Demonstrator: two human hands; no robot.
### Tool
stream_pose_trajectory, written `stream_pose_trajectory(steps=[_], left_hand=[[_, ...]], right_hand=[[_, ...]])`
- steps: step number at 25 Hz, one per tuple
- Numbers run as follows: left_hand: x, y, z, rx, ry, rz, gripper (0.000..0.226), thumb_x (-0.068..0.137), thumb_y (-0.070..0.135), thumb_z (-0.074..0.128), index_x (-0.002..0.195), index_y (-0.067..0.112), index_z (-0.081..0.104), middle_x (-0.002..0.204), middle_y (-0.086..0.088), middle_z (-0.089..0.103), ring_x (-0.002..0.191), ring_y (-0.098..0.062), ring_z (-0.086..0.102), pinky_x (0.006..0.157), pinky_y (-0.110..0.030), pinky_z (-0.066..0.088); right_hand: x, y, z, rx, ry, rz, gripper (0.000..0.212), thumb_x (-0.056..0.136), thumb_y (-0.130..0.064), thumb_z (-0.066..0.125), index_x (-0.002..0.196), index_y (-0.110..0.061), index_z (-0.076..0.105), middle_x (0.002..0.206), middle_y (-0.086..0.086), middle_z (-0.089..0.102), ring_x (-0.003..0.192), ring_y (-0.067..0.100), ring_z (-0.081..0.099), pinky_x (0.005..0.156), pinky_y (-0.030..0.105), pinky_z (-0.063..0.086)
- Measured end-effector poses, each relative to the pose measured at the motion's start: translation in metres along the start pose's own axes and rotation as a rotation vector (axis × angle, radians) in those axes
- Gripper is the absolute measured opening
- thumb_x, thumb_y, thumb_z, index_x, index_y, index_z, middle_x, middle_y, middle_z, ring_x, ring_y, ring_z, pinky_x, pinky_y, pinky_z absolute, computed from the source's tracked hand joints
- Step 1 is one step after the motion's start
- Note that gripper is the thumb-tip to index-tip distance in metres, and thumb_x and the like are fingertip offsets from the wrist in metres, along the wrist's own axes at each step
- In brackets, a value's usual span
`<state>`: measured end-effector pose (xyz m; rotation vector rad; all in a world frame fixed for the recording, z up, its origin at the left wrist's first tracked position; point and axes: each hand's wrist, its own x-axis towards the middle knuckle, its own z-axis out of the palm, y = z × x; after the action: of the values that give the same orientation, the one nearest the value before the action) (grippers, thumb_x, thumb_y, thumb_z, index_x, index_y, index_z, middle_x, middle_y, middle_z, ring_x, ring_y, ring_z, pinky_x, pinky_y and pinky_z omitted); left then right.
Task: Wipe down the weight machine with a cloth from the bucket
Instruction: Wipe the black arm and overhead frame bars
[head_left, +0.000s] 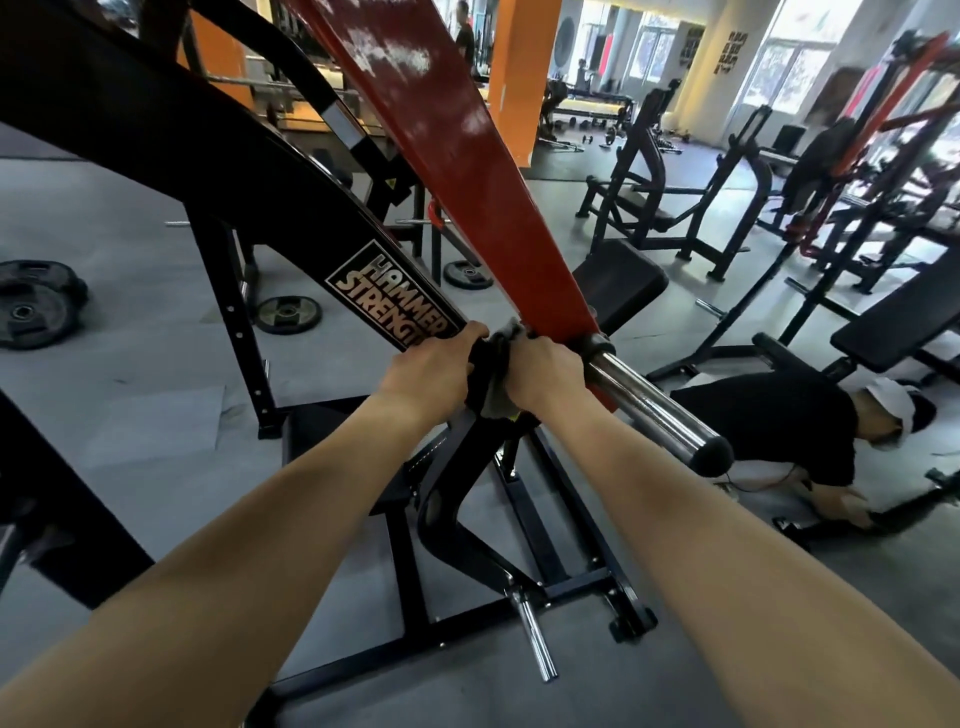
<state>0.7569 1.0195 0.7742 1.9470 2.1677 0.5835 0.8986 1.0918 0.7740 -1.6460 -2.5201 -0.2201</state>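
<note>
The weight machine has a black frame (218, 156) with a lettered label and a red arm (467, 156) that slants down to a chrome plate sleeve (654, 405). A dark cloth (493, 374) is bunched at the joint where the red arm meets the black frame. My left hand (431, 371) grips the black frame beside the label, its fingers curled over the edge, touching the cloth. My right hand (545, 371) grips the cloth against the base of the red arm, just left of the chrome sleeve. No bucket is in view.
A person in black (779, 431) lies low on the floor at right, reaching toward a bar. Weight plates (31, 306) lie on the grey floor at left. Black benches (649, 208) and racks fill the right side. The machine's base frame (519, 587) spreads below my arms.
</note>
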Motion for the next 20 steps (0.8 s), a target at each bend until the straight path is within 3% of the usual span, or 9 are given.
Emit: stream_pose_trajectory(steps=[2, 7, 11, 15, 18, 20], left_hand=[[-0.001, 0.002, 0.001, -0.006, 0.003, -0.014, 0.063, 0.095, 0.01, 0.051, 0.144, 0.044, 0.027, 0.113, -0.012, 0.062, 0.095, -0.033, 0.06, 0.073, -0.041, 0.046], [-0.006, 0.009, 0.006, -0.048, 0.041, -0.078, 0.063, 0.096, 0.01, 0.046, 0.144, 0.047, 0.027, 0.119, -0.012, 0.064, 0.099, -0.035, 0.063, 0.082, -0.05, 0.057], [-0.007, 0.021, 0.011, -0.045, 0.034, -0.165, 0.062, 0.095, 0.015, 0.047, 0.143, 0.048, 0.025, 0.116, -0.013, 0.064, 0.097, -0.037, 0.064, 0.084, -0.053, 0.057], [-0.01, 0.039, 0.013, -0.104, 0.052, -0.249, 0.059, 0.09, 0.033, 0.045, 0.144, 0.047, 0.026, 0.115, -0.011, 0.061, 0.095, -0.036, 0.063, 0.077, -0.045, 0.056], [-0.013, 0.052, 0.01, -0.023, 0.033, -0.301, 0.058, 0.097, 0.027, 0.049, 0.148, 0.043, 0.027, 0.112, -0.006, 0.061, 0.093, -0.033, 0.062, 0.078, -0.045, 0.055], [-0.012, 0.063, -0.004, 0.045, -0.02, -0.304, 0.048, 0.099, 0.024, 0.049, 0.145, 0.036, 0.039, 0.111, -0.004, 0.062, 0.088, -0.026, 0.059, 0.073, -0.037, 0.048]], right_hand=[[-0.004, -0.006, 0.003, 0.039, -0.012, 0.003, 0.018, 0.1, -0.016, 0.051, 0.112, -0.011, 0.064, 0.103, 0.007, 0.071, 0.093, 0.03, 0.071, 0.07, 0.037, 0.051], [-0.026, 0.014, 0.02, -0.033, 0.052, -0.109, 0.009, 0.097, -0.014, 0.054, 0.103, -0.015, 0.061, 0.093, 0.004, 0.072, 0.08, 0.027, 0.07, 0.061, 0.033, 0.046], [0.009, 0.022, 0.012, 0.093, -0.039, -0.084, 0.017, 0.099, -0.023, 0.052, 0.104, -0.017, 0.067, 0.101, 0.007, 0.072, 0.091, 0.031, 0.071, 0.068, 0.036, 0.049], [-0.006, 0.029, 0.025, 0.209, 0.005, -0.166, 0.016, 0.096, -0.017, 0.056, 0.11, -0.013, 0.063, 0.103, 0.009, 0.072, 0.091, 0.032, 0.071, 0.069, 0.038, 0.053], [-0.026, 0.041, 0.021, 0.318, 0.018, -0.187, 0.016, 0.097, -0.016, 0.051, 0.107, -0.014, 0.064, 0.1, 0.008, 0.071, 0.09, 0.033, 0.07, 0.066, 0.038, 0.051], [-0.03, 0.038, -0.002, 0.484, 0.041, -0.185, 0.022, 0.099, -0.02, 0.048, 0.109, -0.017, 0.067, 0.098, 0.007, 0.071, 0.089, 0.032, 0.068, 0.066, 0.037, 0.051]])
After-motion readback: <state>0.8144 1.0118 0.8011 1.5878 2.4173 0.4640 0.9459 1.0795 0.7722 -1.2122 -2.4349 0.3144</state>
